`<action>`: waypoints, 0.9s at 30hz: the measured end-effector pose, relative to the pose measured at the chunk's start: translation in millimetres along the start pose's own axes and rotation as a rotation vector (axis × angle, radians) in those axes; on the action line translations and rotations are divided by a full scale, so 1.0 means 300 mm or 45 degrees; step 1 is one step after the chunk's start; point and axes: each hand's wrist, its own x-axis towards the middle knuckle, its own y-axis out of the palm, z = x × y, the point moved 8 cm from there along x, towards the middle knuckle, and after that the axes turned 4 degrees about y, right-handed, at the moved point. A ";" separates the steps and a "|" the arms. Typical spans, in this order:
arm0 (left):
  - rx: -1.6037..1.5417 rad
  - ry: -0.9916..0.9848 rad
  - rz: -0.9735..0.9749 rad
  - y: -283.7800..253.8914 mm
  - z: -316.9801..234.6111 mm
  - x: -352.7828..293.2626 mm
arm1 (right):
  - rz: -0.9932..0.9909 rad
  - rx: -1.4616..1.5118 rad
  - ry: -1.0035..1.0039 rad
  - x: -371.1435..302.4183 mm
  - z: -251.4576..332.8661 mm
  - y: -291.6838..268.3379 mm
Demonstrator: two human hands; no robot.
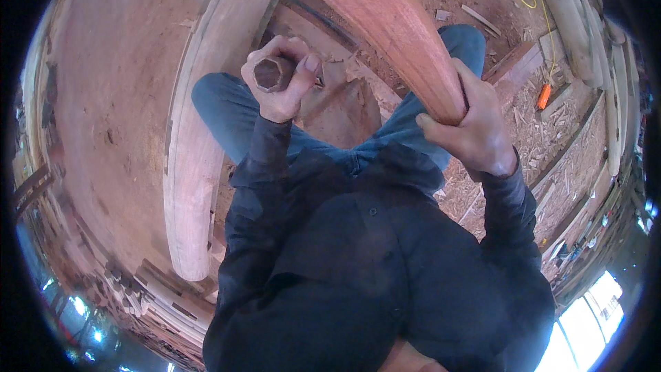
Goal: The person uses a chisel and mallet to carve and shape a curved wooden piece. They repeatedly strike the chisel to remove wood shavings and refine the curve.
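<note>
My left hand (284,93) is closed round a wooden handle with a faceted end (273,74) that points up at me. The rest of that tool is hidden below the fist, so its kind does not show. On the right, my right hand (480,127) grips the near end of a thick, curved piece of reddish timber (392,24), thumb on one side and fingers on the other. The timber slants away to the far left over my right knee and leaves the picture at the top. My bent legs in blue jeans (231,107) are spread apart.
A long pale log (196,158) lies left of my left knee. Wood chips (533,138) cover the ground at right, where an orange object (544,96) hangs on a yellow cord (549,41). Heavy timbers (571,21) lie at far right, and stacked boards (175,300) at lower left.
</note>
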 end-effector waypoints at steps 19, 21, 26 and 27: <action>0.183 0.214 -0.136 -0.034 0.119 -0.015 | 0.040 -0.865 -0.672 0.115 0.334 -0.019; 0.175 0.154 -0.161 0.003 0.049 0.019 | -0.051 -0.762 -0.753 0.105 0.402 -0.070; 0.217 -0.041 0.008 0.069 -0.004 0.079 | -0.323 -0.166 -0.626 0.076 0.492 -0.152; 0.212 -0.032 0.000 0.068 -0.007 0.083 | -0.322 -0.381 -0.671 0.087 0.465 -0.119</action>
